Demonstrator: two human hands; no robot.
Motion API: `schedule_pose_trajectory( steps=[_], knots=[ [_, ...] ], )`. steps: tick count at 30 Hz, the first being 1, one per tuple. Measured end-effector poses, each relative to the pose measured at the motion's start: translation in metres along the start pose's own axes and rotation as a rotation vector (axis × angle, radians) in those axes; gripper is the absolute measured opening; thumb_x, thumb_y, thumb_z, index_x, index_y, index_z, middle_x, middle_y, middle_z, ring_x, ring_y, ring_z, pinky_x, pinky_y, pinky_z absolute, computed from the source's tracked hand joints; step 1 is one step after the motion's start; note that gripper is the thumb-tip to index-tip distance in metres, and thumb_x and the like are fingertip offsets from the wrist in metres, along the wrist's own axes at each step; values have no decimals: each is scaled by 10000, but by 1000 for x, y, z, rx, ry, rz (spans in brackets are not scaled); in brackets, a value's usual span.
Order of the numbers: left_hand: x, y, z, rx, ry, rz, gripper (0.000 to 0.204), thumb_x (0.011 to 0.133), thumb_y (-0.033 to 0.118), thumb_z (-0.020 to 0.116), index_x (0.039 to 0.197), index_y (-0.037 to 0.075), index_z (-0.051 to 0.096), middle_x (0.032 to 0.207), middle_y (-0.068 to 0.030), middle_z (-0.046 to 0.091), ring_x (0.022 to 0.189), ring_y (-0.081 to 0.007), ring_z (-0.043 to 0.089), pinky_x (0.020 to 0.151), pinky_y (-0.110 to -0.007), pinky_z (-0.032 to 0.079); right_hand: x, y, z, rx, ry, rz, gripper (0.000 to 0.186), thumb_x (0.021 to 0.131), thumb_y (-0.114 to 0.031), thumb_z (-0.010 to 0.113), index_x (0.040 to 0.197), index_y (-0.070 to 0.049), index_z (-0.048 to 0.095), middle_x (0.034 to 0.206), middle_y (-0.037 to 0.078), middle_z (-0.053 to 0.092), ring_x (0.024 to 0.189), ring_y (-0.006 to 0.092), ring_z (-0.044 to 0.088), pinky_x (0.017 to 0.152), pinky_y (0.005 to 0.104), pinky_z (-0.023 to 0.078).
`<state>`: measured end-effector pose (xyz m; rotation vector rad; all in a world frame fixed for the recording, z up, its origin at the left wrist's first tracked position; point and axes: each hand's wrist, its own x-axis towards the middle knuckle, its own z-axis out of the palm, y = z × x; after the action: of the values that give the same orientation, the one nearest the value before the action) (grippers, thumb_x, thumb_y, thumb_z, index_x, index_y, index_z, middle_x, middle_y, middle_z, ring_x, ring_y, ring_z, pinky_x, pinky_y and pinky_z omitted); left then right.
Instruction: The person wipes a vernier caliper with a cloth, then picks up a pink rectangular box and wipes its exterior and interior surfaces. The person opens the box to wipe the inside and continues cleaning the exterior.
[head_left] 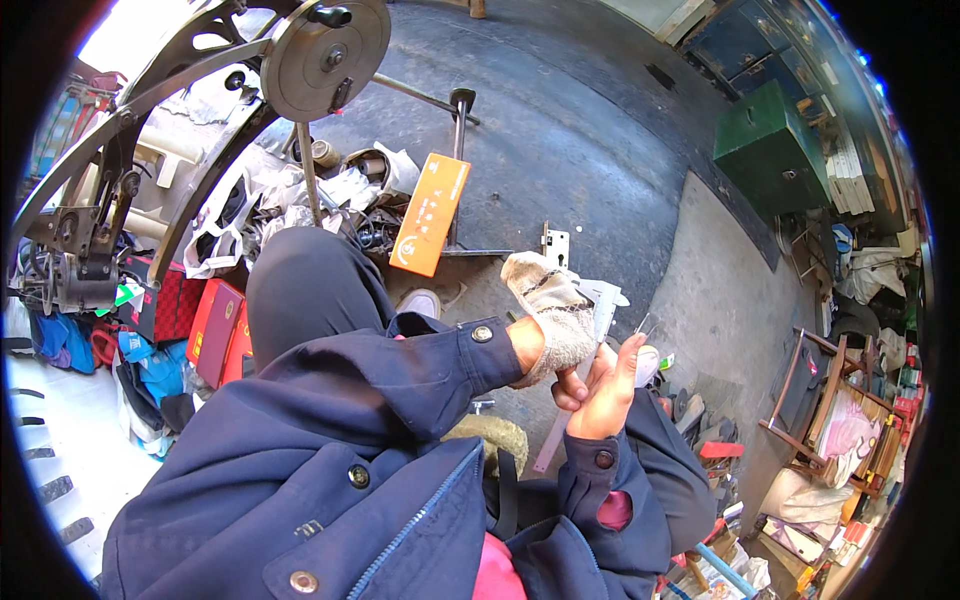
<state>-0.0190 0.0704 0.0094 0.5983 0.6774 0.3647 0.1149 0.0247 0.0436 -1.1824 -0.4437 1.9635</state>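
My left hand (pixel 543 315), in a cream knitted glove, is closed on a steel caliper (pixel 605 305), whose long scale slants down between my knees. A metal lock body (pixel 555 250) stands up just beyond the glove; whether my fingers grip it is hidden. My bare right hand (pixel 600 395) is closed on the caliper below the glove, thumb raised. Thin metal prongs (pixel 645 325) show above that thumb; I cannot tell what they belong to.
A black machine with a wheel (pixel 325 60) stands at upper left. An orange box (pixel 430 215) sits beside bags and scraps (pixel 230 210). A green cabinet (pixel 760 150), a wooden rack (pixel 800 400) and piled goods line the right. A yellow cushion (pixel 500 440) is below my hands.
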Motion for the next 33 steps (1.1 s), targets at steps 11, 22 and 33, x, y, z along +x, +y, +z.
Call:
schedule_pose_trajectory(
  steps=[11, 22, 33],
  knots=[
    [17, 2, -36, -460, 437, 357, 157, 970, 264, 585, 1051, 141, 636, 762, -56, 643, 634, -189, 635, 491, -377, 484, -6, 29, 8, -302, 42, -27, 416, 997, -130, 457, 1406, -52, 441, 814, 47, 583, 537, 48, 410, 451, 193, 318],
    [26, -33, -36, -7, 118, 208, 167, 903, 180, 612, 898, 21, 662, 741, -150, 667, 501, -216, 633, 365, -300, 476, -6, 17, 5, -198, 80, 20, 177, 880, -29, 463, 1043, -54, 527, 748, 45, 523, 442, 41, 319, 383, 209, 264],
    [15, 2, -18, 108, 362, 200, 186, 897, 229, 631, 937, 55, 683, 760, -125, 677, 637, -252, 674, 554, -366, 524, -8, 20, 12, -256, 53, 58, 213, 906, -63, 497, 1117, -81, 514, 755, 33, 530, 467, 46, 358, 396, 208, 278]
  ],
)
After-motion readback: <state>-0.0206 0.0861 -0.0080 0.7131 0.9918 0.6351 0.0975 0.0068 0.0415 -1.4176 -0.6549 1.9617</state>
